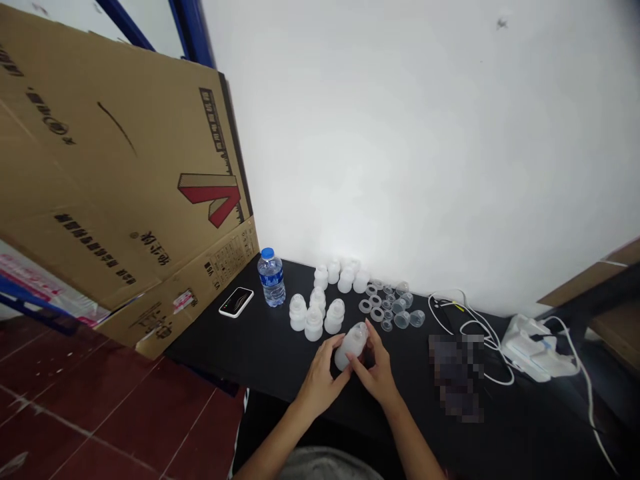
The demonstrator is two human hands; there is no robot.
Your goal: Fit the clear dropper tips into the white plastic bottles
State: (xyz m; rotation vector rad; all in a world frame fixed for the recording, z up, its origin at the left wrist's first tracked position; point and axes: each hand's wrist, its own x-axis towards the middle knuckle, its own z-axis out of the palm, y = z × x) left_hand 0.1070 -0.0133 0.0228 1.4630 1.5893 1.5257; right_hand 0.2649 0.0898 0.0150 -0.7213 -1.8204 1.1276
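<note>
Both my hands meet over a black table (260, 347) around one translucent white plastic bottle (351, 343). My left hand (323, 377) grips the bottle's lower body from the left. My right hand (376, 365) wraps its fingers around the bottle's upper end, near the neck. Just beyond, several similar white bottles (316, 312) stand upright in a cluster. To their right lie several clear plastic rings and small caps (389, 308).
A water bottle with a blue cap (271, 277) and a phone (236, 301) sit at the table's left. A large cardboard box (115, 187) leans at the left. White cables (470, 327) and a white device (533, 347) lie at the right, below a white wall.
</note>
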